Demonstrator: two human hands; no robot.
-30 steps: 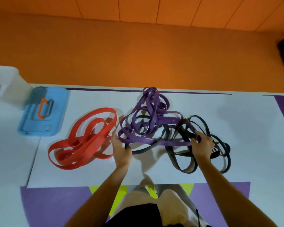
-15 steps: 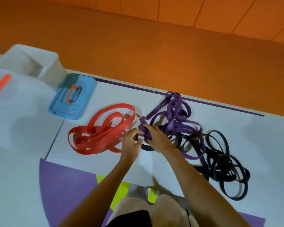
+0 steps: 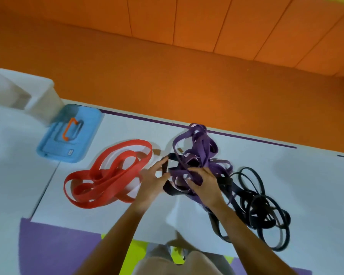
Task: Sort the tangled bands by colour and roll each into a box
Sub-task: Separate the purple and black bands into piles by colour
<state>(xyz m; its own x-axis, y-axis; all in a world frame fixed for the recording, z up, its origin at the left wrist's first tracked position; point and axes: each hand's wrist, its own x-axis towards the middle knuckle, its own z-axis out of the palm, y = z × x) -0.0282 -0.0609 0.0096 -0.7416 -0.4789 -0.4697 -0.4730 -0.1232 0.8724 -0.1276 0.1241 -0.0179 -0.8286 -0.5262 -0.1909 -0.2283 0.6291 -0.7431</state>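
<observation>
One colour freed: red bands [image 3: 111, 180]; purple bands [image 3: 202, 147] and black bands [image 3: 252, 213] knotted, unrolled; left grip [image 3: 153, 183] pinching black, right grip [image 3: 207, 185] clutching purple.

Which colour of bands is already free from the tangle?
The red bands: they lie apart at the left, whereas the purple bands and black bands are tangled together.

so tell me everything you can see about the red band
The red band is a wide, flat, rubbery-looking strip lying unrolled in loose overlapping loops on the white mat. It sits between the blue lid and the tangle of purple bands and black bands, not tangled with them. The left hand overlaps its right end while pinching a black strand; whether it touches the red cannot be told.
</observation>
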